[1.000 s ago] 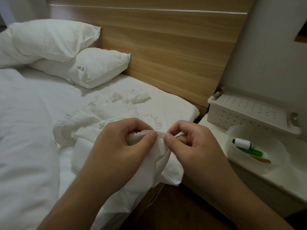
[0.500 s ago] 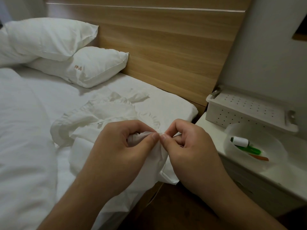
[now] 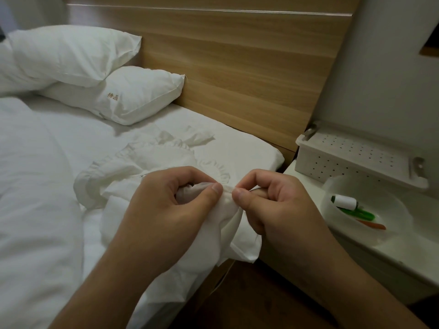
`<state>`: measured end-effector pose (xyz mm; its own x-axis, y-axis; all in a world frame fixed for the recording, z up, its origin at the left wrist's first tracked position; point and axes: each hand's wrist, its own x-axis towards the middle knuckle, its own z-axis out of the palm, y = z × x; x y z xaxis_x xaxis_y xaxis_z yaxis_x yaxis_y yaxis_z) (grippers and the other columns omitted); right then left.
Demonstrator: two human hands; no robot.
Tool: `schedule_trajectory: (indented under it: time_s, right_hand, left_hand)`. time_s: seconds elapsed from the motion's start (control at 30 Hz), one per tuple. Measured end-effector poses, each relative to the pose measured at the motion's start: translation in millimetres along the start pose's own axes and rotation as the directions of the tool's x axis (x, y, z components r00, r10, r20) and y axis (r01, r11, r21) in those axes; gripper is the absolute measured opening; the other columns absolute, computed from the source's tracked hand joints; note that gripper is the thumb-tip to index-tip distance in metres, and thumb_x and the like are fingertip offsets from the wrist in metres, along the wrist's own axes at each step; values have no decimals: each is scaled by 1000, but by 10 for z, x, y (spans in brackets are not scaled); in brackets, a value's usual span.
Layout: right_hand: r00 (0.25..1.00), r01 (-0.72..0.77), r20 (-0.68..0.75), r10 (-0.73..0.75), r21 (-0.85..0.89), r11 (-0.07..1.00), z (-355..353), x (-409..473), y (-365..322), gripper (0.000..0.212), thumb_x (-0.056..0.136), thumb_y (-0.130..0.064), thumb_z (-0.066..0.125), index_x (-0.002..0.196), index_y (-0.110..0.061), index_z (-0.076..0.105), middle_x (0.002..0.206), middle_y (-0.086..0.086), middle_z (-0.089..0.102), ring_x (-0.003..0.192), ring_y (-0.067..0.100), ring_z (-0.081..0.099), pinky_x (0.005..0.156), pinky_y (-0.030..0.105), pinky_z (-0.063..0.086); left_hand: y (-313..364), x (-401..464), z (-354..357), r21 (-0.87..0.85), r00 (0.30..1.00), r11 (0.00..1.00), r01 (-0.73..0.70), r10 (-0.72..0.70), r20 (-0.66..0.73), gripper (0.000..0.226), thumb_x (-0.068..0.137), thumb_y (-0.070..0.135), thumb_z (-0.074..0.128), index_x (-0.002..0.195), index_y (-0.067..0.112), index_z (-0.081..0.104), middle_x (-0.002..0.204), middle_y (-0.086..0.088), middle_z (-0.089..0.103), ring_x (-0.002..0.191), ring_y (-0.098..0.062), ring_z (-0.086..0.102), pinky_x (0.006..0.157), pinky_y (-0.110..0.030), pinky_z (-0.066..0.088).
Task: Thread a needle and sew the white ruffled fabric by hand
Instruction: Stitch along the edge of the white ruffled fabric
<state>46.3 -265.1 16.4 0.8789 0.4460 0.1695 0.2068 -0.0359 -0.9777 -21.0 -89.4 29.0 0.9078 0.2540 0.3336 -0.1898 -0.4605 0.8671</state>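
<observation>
Over bed edge, left hand (image 3: 166, 210) and right hand (image 3: 273, 205) pinch white ruffled fabric (image 3: 228, 210).

left hand (image 3: 166, 210), right hand (image 3: 273, 207), pinching white ruffled fabric (image 3: 152, 160)

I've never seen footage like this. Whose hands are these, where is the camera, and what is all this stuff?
There is no machine here: a person wears a camera on the head, looking down at their own two hands. The left hand and right hand both pinch a fold of white ruffled fabric, which spreads over the bed. No needle can be made out; it may be hidden by the fingers. Beside the bed, a clear bowl holds a white thread spool, with a perforated box behind it.
</observation>
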Motion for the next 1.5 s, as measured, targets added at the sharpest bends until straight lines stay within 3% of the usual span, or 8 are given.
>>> schedule_trajectory:
  time_s: [0.1, 0.27, 0.47, 0.87, 1.07, 1.17, 1.4, 1.5]
  right_hand:
    - [999, -29, 38, 26, 76, 997, -35, 19, -7, 17, 97, -8, 66, 81, -3, 66, 53, 11, 33, 48, 21, 26, 50, 40, 20]
    - [996, -20, 86, 11, 99, 995, -70, 34, -3, 15, 97, -1, 63, 82, 1, 65, 52, 7, 35, 45, 13, 30, 45, 26, 29]
    - [985, -26, 171, -5, 175, 984, -82, 45, 9, 13, 89, -12, 65, 85, 0, 66, 51, 3, 35, 45, 12, 30, 46, 24, 32]
    - [965, -71, 261, -5, 279, 958, -108, 69, 49, 21, 91, -12, 64, 91, 8, 60, 56, 6, 30, 49, 14, 25, 47, 25, 27]
    - [966, -106, 259, 9, 361, 927, -39, 63, 76, 27, 92, -14, 62, 90, 11, 53, 59, 9, 23, 49, 13, 21, 46, 24, 26]
    - [973, -100, 232, 8, 386, 917, 14, 50, 92, 29, 91, -15, 62, 89, 11, 51, 61, 13, 20, 50, 15, 19, 46, 24, 23]
    - [968, -75, 249, -21, 370, 926, 60, 28, 61, 23, 98, -21, 63, 112, -4, 60, 58, 4, 28, 52, 15, 23, 47, 26, 26]
    - [968, -68, 250, -29, 372, 926, 84, 33, 56, 25, 95, -23, 66, 116, -10, 60, 57, 4, 31, 50, 14, 28, 45, 26, 30]
  left_hand:
    - [1, 4, -1, -5, 1000, 1000, 16, -16, -1, 12, 91, 26, 75, 81, 29, 81, 75, 14, 76, 79, -6, 74, 63, -15, 53]
    - [9, 5, -3, 4, 1000, 1000, 26, -26, 5, 15, 92, 23, 75, 79, 29, 81, 74, 13, 76, 78, -5, 73, 64, -15, 52]
    - [7, 3, -22, -18, 998, 998, 55, -55, 26, 17, 92, 23, 75, 78, 29, 81, 73, 12, 75, 74, -3, 71, 64, -16, 48]
    - [-19, 23, -27, -114, 993, 991, 72, -61, 97, 14, 83, 39, 68, 83, 33, 81, 77, 9, 75, 76, -4, 69, 72, -31, 53]
    - [-35, 25, -18, -159, 989, 982, 98, -78, 124, 18, 85, 40, 68, 88, 27, 81, 84, 2, 77, 88, -19, 74, 85, -51, 60]
    - [-49, 18, 2, -174, 987, 978, 112, -90, 133, 19, 85, 40, 69, 89, 26, 81, 82, 2, 76, 85, -17, 72, 81, -45, 58]
    - [-81, 21, 22, -218, 977, 964, 155, -117, 177, 21, 86, 43, 70, 90, 25, 81, 88, -1, 78, 91, -19, 75, 85, -44, 61]
    - [-77, 22, 48, -215, 972, 964, 159, -115, 203, 22, 89, 41, 68, 93, 25, 81, 92, -4, 79, 94, -22, 76, 90, -53, 62]
